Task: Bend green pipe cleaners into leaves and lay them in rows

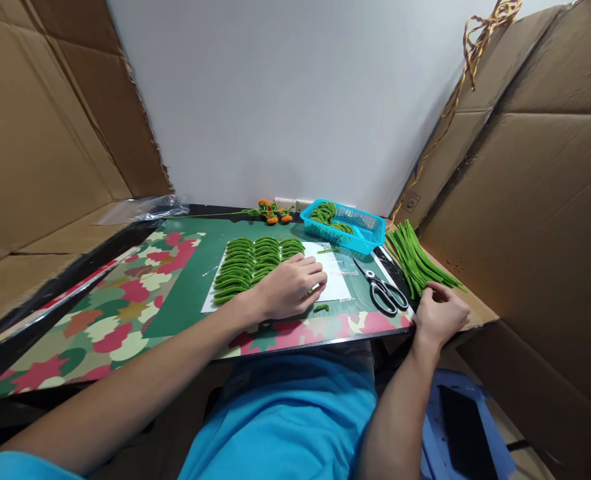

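My left hand (pixel 298 283) rests over the right part of a white sheet (pixel 339 288), its fingers curled down so that whatever is under them is hidden. Rows of curved, fuzzy green pipe-cleaner pieces (pixel 239 267) lie on the sheet, reaching under that hand. One small bent green piece (pixel 321 307) lies just below the fingers. At the table's right side, my right hand (pixel 441 312) is closed at the near ends of a bundle of straight green pipe cleaners (pixel 415 257). Its fingertips are partly hidden, and I cannot make out what is between them. Black-handled scissors (pixel 384 293) lie between my hands, blades partly open.
A blue plastic basket (pixel 370 233) holds more curved green pieces. Behind the sheet lie orange flowers on green stems (pixel 271 212). The sheet is on a green cutting mat (pixel 180 293). Cardboard walls (pixel 545 173) stand on both sides. A blue stool (pixel 438 427) bears a dark flat object.
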Demonstrator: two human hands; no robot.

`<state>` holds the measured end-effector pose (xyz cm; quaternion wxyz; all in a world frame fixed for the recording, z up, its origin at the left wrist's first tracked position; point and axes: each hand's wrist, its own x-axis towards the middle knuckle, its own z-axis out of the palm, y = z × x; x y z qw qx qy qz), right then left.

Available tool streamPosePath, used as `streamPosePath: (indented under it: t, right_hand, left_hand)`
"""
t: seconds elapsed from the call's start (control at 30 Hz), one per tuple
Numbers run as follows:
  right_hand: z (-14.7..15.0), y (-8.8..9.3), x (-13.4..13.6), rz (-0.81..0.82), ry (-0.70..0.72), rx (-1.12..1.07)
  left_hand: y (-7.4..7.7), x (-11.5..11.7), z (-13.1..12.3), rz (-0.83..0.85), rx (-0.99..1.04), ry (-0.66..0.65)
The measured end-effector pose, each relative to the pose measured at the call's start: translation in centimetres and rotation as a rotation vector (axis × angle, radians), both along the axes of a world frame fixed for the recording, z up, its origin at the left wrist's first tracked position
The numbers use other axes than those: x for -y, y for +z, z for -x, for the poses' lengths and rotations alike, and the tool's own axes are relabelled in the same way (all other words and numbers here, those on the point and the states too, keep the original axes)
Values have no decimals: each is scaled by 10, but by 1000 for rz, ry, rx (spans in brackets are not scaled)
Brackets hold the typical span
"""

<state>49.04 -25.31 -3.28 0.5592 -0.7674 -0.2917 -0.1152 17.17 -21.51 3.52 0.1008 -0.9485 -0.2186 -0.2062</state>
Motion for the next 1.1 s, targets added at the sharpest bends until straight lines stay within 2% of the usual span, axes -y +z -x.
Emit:
streamPosePath:
  t: [0.67, 1.1]
  right_hand:
    - [-2, -5, -2, -22, 30, 15]
    - [-3, -5, -1, 66, 121, -36]
  left_hand:
    - [-4, -1, 2, -13, -4, -16]
    - [-2, 0, 1, -13, -5, -12]
